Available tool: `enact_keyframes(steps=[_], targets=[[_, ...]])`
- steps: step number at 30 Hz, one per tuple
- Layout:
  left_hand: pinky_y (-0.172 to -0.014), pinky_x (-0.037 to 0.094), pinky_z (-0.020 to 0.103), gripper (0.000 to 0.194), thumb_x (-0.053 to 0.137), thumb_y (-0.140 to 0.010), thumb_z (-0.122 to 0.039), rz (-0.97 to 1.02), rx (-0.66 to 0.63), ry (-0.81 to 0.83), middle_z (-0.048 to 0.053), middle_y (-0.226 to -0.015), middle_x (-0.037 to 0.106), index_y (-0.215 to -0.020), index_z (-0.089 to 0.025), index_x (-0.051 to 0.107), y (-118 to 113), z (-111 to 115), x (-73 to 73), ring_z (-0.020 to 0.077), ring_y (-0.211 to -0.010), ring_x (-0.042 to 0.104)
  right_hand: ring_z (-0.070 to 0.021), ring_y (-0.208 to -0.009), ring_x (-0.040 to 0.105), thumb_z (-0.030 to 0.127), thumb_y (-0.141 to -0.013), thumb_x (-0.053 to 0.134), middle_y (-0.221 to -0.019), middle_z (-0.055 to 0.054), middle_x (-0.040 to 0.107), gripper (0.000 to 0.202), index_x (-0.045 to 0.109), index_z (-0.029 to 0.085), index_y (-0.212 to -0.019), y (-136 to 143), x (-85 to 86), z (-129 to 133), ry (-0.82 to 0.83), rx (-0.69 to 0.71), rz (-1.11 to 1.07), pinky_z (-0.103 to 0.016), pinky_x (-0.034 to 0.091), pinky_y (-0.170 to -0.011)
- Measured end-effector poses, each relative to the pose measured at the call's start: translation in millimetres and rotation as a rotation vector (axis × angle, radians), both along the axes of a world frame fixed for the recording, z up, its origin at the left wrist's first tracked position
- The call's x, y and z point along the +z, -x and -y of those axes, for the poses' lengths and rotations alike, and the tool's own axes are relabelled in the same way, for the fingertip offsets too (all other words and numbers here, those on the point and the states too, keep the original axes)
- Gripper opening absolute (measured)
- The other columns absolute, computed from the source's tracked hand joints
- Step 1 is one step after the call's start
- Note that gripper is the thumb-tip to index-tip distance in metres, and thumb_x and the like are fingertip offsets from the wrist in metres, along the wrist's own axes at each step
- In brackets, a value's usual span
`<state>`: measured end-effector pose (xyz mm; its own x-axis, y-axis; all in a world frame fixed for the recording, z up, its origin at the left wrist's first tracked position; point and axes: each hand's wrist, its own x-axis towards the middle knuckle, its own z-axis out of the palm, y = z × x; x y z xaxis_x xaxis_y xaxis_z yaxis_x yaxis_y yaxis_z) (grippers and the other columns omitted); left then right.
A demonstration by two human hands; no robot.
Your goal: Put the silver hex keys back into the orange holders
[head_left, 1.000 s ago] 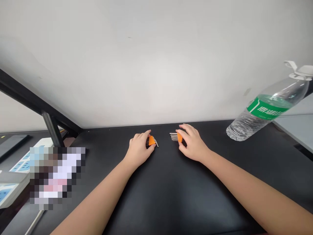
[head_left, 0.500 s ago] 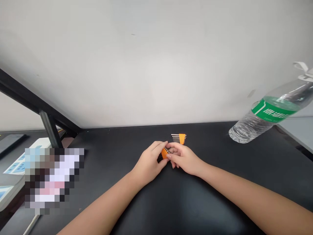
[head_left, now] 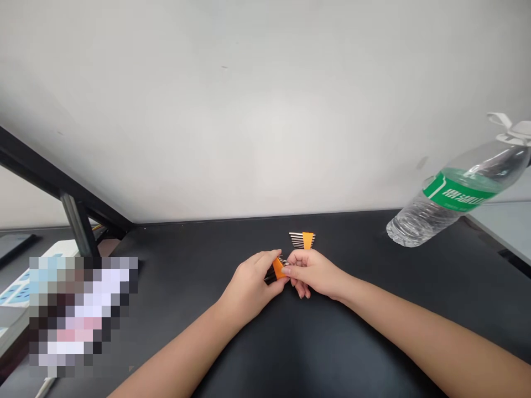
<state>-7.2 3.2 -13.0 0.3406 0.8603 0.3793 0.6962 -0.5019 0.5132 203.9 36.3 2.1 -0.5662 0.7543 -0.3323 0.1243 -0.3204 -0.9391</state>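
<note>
Between my hands is an orange holder of metal hex keys (head_left: 279, 267), partly covered by fingers. My left hand (head_left: 254, 281) is closed around its left side, thumb below and fingers above. My right hand (head_left: 313, 271) pinches its right end with thumb and index finger, the other fingers curled beneath. Just behind my right hand, a second orange holder with several metal keys (head_left: 307, 240) lies on the black table (head_left: 352, 326), its keys pointing left.
A large clear bottle with a green label (head_left: 460, 190) stands at the right. At the left are a pixelated object (head_left: 87, 309), a white power strip (head_left: 16, 293) and a black metal frame (head_left: 78, 221). A pale wall (head_left: 265, 110) rises behind the table.
The view has shifted slightly, so the table and bottle sit lower. My right index finger has drawn back a little, and more of the held keys' ends shows.
</note>
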Motion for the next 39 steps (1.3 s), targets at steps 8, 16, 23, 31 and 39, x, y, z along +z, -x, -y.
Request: enact_keyframes(steps=[8,16,23,31,39], targets=[[-0.073,0.064,0.032,0.058,0.073,-0.088,-0.031,0.056,0.012,-0.001,0.003,-0.1,0.074,-0.143,-0.025,0.053,-3.5,5.4,1.6,0.0173,-0.081,0.073,-0.0079,-0.041,0.052,0.055,-0.086,0.076,-0.058,0.005,0.061,0.044,0.053,0.019,-0.075,-5.5,-3.3,-2.9,0.087,0.074,-0.091,-0.02,0.039,-0.039],[-0.068,0.062,0.031,0.05,0.072,-0.086,-0.029,0.062,0.08,0.026,0.001,-0.09,0.072,-0.134,-0.024,0.06,-0.6,0.5,4.1,0.0175,-0.075,0.071,-0.0071,-0.049,0.055,0.048,-0.083,0.081,-0.067,0.002,0.062,0.038,0.061,0.016,-0.078,-6.3,-3.3,-3.9,0.152,0.023,-0.2,-0.019,0.041,-0.045],[-0.07,0.062,0.031,0.053,0.068,-0.087,-0.026,0.049,0.067,0.046,0.003,-0.095,0.071,-0.139,-0.025,0.057,-0.2,0.5,2.2,0.0182,-0.082,0.071,-0.0088,-0.045,0.055,0.052,-0.082,0.08,-0.062,0.002,0.063,0.04,0.061,0.017,-0.076,2.5,-5.3,3.1,0.078,-0.109,-0.087,-0.021,0.042,-0.042],[-0.062,0.06,0.031,0.043,0.069,-0.084,-0.028,0.031,0.137,0.142,0.0,-0.085,0.07,-0.126,-0.021,0.064,-2.6,1.8,7.5,0.0161,-0.068,0.068,-0.0098,-0.045,0.054,0.058,-0.09,0.07,-0.057,0.004,0.056,0.044,0.06,0.018,-0.074,4.4,-12.5,8.4,-0.065,-0.175,-0.061,-0.021,0.044,-0.041],[-0.063,0.057,0.028,0.045,0.067,-0.086,-0.023,0.001,0.037,0.015,0.0,-0.088,0.069,-0.131,-0.022,0.061,4.8,-1.5,5.0,0.015,-0.071,0.067,-0.0123,-0.049,0.061,0.053,-0.097,0.062,-0.06,0.0,0.064,0.04,0.06,0.018,-0.077,-0.5,-14.4,5.9,-0.119,-0.02,-0.003,-0.023,0.05,-0.05]])
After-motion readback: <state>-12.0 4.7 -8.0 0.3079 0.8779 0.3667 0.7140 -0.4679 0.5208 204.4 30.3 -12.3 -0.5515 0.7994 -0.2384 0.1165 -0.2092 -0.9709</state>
